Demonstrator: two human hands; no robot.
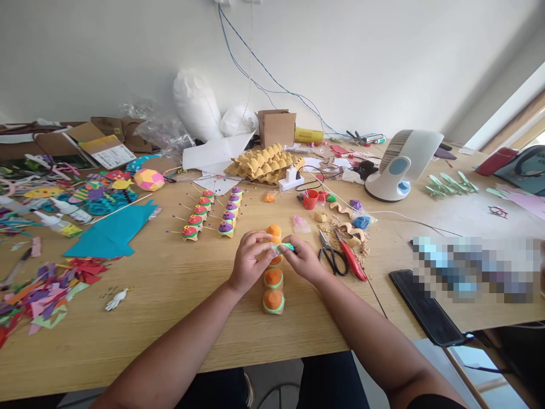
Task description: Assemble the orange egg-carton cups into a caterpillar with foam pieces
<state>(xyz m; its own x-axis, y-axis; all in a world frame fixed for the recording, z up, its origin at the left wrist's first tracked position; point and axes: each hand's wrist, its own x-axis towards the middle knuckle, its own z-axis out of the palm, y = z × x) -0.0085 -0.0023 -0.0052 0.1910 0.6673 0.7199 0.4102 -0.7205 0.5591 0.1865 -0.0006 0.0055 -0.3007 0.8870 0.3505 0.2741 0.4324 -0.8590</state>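
The work in hand looks like trimming: both hands meet over the orange egg-carton caterpillar [273, 278], which lies lengthwise on the desk [179, 318] at its near edge. The left hand [247, 258] is curled shut on the second dome, steadying it. The right hand [304, 258] pinches a green strip [288, 246] against that dome. Seating the strip calls for a firm pinch and a steady body. Four orange domes show, one half hidden by fingers. At 11 o'clock stand two rows of painted caterpillars [230, 213]. At 3 o'clock lie one pair of scissors [333, 257] and one red-handled cutter [351, 260].
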